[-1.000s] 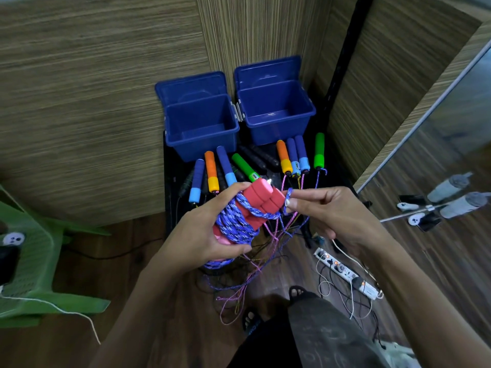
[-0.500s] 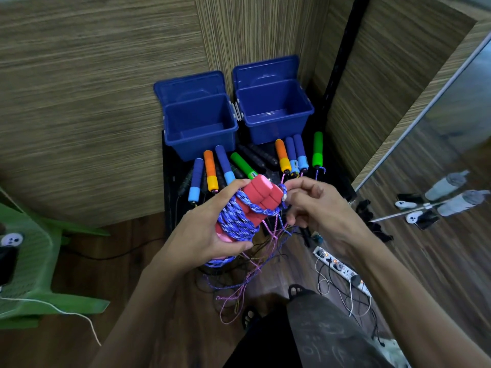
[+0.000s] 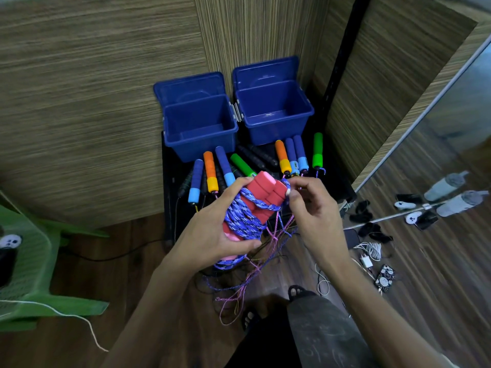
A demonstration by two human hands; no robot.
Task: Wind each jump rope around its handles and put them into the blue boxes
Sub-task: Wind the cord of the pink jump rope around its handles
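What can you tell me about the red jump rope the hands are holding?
The red jump rope has two chunky red handles that look like foam, held side by side and tilted, in front of the blue boxes. A blue-and-white braided cord is wound many times around them. The left hand grips the bundle from the side; the right hand pinches the cord near the handles' upper end.
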